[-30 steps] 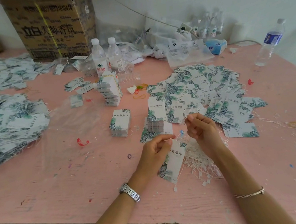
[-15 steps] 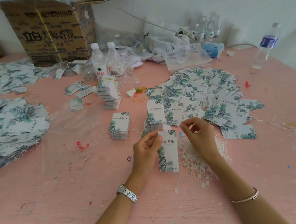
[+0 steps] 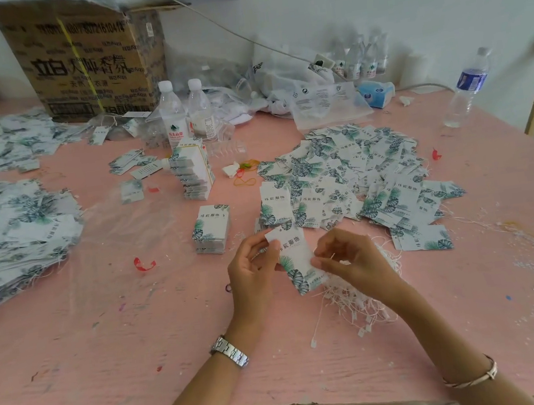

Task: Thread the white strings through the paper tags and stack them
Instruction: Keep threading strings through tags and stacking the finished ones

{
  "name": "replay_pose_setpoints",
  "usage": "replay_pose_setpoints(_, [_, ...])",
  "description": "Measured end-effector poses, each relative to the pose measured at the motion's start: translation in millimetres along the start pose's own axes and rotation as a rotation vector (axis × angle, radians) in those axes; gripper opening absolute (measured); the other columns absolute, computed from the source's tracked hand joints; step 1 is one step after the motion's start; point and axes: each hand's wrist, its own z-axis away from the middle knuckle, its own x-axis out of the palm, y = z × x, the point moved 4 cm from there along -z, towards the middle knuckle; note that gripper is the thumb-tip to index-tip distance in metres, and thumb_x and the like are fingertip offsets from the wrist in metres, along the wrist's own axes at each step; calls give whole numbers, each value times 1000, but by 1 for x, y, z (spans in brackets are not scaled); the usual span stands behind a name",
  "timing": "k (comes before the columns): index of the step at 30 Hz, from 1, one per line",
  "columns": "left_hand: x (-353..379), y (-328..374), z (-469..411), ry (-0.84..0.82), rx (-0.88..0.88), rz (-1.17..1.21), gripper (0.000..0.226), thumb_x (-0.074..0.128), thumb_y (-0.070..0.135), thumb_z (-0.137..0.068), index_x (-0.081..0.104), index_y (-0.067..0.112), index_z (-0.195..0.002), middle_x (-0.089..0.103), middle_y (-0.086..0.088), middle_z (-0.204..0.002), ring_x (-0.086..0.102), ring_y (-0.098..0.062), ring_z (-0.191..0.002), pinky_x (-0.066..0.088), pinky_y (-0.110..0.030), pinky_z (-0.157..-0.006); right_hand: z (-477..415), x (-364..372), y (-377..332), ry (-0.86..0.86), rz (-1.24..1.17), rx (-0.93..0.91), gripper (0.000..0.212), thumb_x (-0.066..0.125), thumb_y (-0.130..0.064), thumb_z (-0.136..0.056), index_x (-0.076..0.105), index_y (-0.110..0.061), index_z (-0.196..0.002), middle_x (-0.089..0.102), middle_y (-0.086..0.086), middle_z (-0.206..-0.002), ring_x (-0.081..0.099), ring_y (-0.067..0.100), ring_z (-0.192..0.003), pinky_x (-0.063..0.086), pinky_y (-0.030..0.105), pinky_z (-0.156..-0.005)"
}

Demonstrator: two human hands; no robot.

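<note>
1. The likeliest slip, as I judge it, is the string end missing the hole in the paper tag (image 3: 295,259): the hole itself is too small to make out here, and the tag is held in the air, tilted, pinched at only one top corner, so it can swivel as the string is pushed.
2. A second risk is snagging. The loose pile of white strings (image 3: 356,299) lies tangled on the tabletop (image 3: 107,342) just under the right wrist, and pulling one free could drag others along.
3. The neat stack of tags (image 3: 212,228) stands near the left hand; a careless drop could knock it askew.
4. The left hand (image 3: 251,272) is closed in a pinch, thumb and fingers clamped on the tag's upper left corner.
5. The right hand (image 3: 344,260) has its fingertips drawn together on a thin white string (image 3: 332,256) at the tag's right edge, touching the tag.
6. The tag sits between both hands, above the tabletop, in front of the scattered heap of tags (image 3: 357,173).
</note>
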Motion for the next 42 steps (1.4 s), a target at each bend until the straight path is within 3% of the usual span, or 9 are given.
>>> replay_pose_setpoints(5, [2, 2, 2, -23, 17, 9, 19, 71, 16, -89, 67, 14, -108, 76, 0, -98, 75, -19, -80, 54, -21, -65, -4, -35, -4, 54, 7, -7, 6, 71, -7, -86, 71, -10, -91, 73, 10, -88, 69, 28, -78, 59, 31, -76])
replay_pose_setpoints(9, [4, 0, 2, -45, 29, -46, 14, 71, 7, -91, 69, 18, -100, 75, 2, -86, 72, -13, -76, 54, -19, -72, -20, -93, 5, 399, -32, 38, 12, 66, 0, -89, 71, -9, -94, 73, 5, -83, 66, 19, -71, 58, 21, -70])
replay_pose_setpoints(13, [5, 0, 3, -86, 52, -97, 12, 72, 9, -91, 69, 19, -96, 73, -7, -83, 68, -16, -72, 55, -28, -74, -38, -136, 23, 622, 278, 109, 12, 67, -2, -91, 72, -4, -102, 73, 15, -89, 65, 19, -72, 58, 24, -71])
replay_pose_setpoints(16, [5, 1, 5, -88, 54, -128, 10, 72, 11, -90, 69, 20, -94, 73, -9, -84, 67, -16, -70, 54, -36, -75, -45, -145, 38, 659, 449, 198, 15, 65, -2, -92, 73, 1, -105, 74, 18, -96, 67, 25, -79, 58, 38, -81])
replay_pose_setpoints(23, [6, 4, 7, -104, 47, -184, 8, 73, 14, -90, 70, 19, -95, 73, -7, -85, 66, -17, -71, 54, -50, -78, -50, -133, 56, 605, 782, 277, 15, 58, 1, -93, 72, 6, -97, 73, 21, -89, 61, 26, -71, 49, 31, -72])
replay_pose_setpoints(28, [7, 8, 10, -107, 44, -204, 23, 68, 47, -82, 69, 27, -92, 75, 0, -84, 66, -16, -72, 52, -54, -82, -51, -116, 51, 620, 918, 370, 20, 56, -7, -96, 73, 3, -99, 69, 22, -94, 59, 30, -74, 47, 34, -74])
replay_pose_setpoints(34, [5, 5, 7, -74, 53, -219, 4, 70, 28, -93, 68, 25, -91, 75, -1, -83, 65, -13, -72, 54, -49, -79, -56, -46, 12, 226, 749, 67, 15, 64, -20, -95, 75, -11, -100, 56, -13, -71, 49, 2, -65, 34, 13, -62])
replay_pose_setpoints(37, [5, 3, 6, -62, 78, -235, 10, 66, 14, -96, 68, 23, -92, 74, -2, -82, 65, -13, -71, 54, -38, -74, -48, -6, 4, -38, 799, -45, 22, 66, -37, -92, 76, -18, -94, 60, -8, -80, 47, 8, -81, 33, 17, -65])
replay_pose_setpoints(42, [5, 1, 6, -44, 104, -274, 13, 68, 13, -95, 68, 26, -92, 74, 7, -81, 68, -11, -77, 53, -29, -71, -43, 24, 7, -175, 883, -101, 19, 69, -38, -90, 77, -21, -95, 58, -6, -86, 40, 11, -87, 29, 24, -61])
